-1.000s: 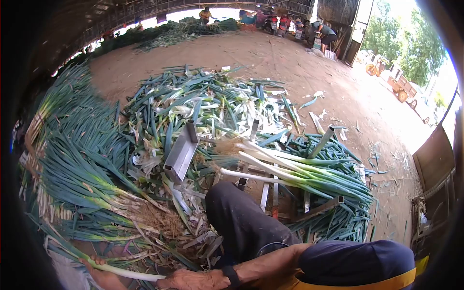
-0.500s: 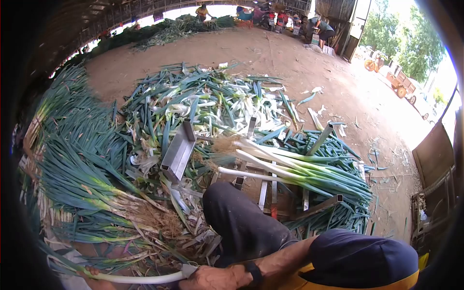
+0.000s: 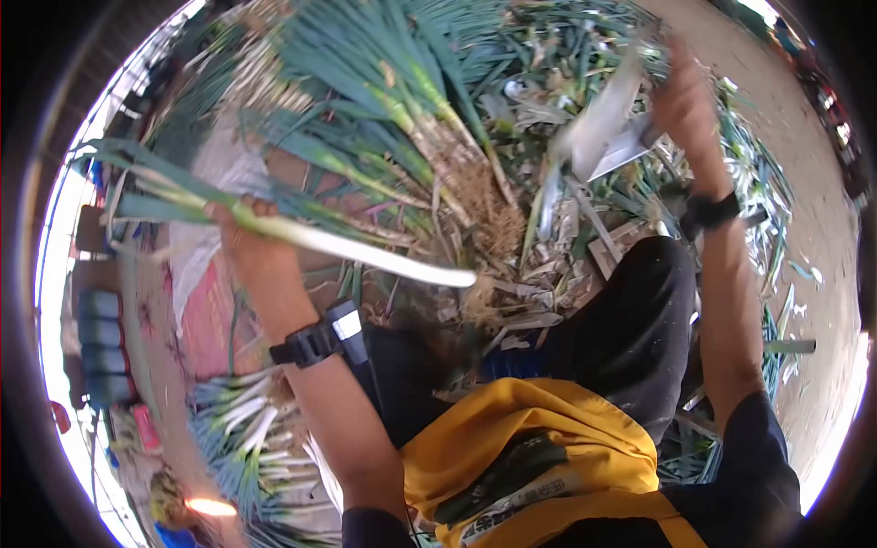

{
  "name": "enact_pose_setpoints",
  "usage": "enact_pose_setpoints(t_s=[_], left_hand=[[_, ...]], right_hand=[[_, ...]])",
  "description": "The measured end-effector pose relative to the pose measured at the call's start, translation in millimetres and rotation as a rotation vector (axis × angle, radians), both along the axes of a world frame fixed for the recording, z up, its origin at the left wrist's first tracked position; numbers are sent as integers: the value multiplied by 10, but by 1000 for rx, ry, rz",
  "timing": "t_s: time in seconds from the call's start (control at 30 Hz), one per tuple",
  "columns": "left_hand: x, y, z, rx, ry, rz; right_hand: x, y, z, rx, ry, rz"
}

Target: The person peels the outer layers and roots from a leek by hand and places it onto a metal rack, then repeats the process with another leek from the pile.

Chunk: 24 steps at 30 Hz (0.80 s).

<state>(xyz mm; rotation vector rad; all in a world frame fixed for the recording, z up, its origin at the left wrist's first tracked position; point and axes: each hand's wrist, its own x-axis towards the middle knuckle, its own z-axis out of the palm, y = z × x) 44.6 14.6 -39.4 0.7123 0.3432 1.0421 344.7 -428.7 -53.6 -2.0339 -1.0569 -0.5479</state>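
Observation:
My left hand (image 3: 245, 233) is closed around a long green onion (image 3: 365, 254), whose bare white stalk points right and whose green leaves trail to the left. My right hand (image 3: 685, 105), smeared by motion, is raised at the upper right above the pile of leaf scraps. A blurred pale strip of peel (image 3: 603, 114) is just left of it; whether the fingers hold it cannot be made out. Below and between the hands lies a bundle of unpeeled green onions (image 3: 457, 164) with brown roots.
A metal frame (image 3: 626, 153) stands beyond my knee, among peelings. Peeled green onions (image 3: 260, 429) lie at the lower left, near a pink-and-white sack (image 3: 215, 320). Blue-grey containers (image 3: 105, 347) stand at the far left. Bare ground (image 3: 804, 183) runs along the right.
The view has swung left and down. My right hand has left the onion's white end and moved up and away to the right. My left hand still holds the onion, now lifted higher.

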Motion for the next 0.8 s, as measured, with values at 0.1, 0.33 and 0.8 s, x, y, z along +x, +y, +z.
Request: enact_pose_setpoints(t_s=[0.1,0.33,0.8], left_hand=[[47,-181,141,-20,45,152],[28,-128,213,-123,9,151],[-336,73,190,-267,-128,153]], right_hand=[[497,123,1029,154,-608,-374],[-1603,620,-725,141,885,473],[-2129,921,-1242,35,933,311]])
